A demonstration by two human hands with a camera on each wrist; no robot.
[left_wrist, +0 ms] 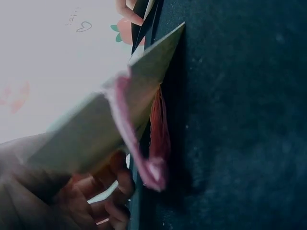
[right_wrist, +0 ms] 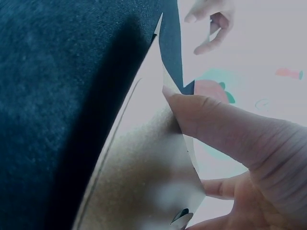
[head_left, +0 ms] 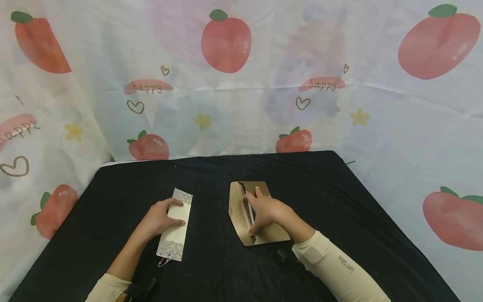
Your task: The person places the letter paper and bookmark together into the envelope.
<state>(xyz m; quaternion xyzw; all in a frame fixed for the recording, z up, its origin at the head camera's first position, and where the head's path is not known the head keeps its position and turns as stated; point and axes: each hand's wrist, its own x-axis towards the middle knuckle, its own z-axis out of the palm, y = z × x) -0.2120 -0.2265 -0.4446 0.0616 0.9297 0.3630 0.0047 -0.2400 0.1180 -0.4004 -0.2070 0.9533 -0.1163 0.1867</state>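
Note:
My left hand pinches a cream bookmark with patterned bands at both ends. From its near end hang a pink cord loop and reddish tassel threads; the left wrist view shows the card tilted, with fingers curled behind it. To the right, my right hand grips a brown paper envelope, its pointed flap folded out to the left. Thumb and fingers span the envelope's mouth, where a dark and white slit shows. In the right wrist view the thumb lies along the paper edge.
A black cloth covers the table under both hands. White curtains printed with fruit, hearts and flowers rise behind the table and along both sides. A black strap is round the left wrist.

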